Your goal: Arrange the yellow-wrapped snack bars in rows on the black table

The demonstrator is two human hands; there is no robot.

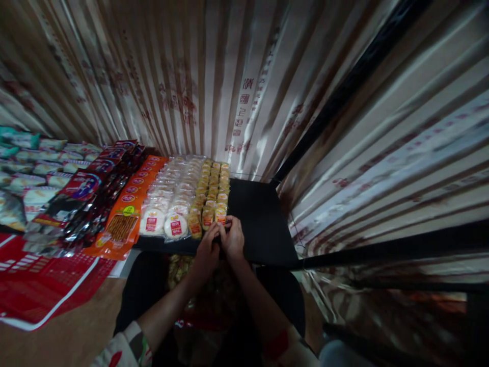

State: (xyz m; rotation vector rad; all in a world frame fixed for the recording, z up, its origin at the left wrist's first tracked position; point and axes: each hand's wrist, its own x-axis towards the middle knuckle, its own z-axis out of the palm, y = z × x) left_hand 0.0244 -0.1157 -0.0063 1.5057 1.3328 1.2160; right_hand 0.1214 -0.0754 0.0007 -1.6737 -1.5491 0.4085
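My left hand (208,244) and my right hand (233,237) meet at the front edge of a black shelf (260,219). Both have their fingers curled together over the nearest of the small yellow packets (214,188), which lie in rows running back along the shelf. What the fingers pinch is too dark to name. Left of the yellow rows lie rows of round white cakes in clear wrap with red labels (168,204).
Orange snack packs (130,209), dark red and black packs (87,188) and pale green-white packs (34,173) fill the shelf to the left. A red printed sheet (42,285) hangs below. Striped shiny paper lines the walls. A bag of goods (183,270) sits below my arms.
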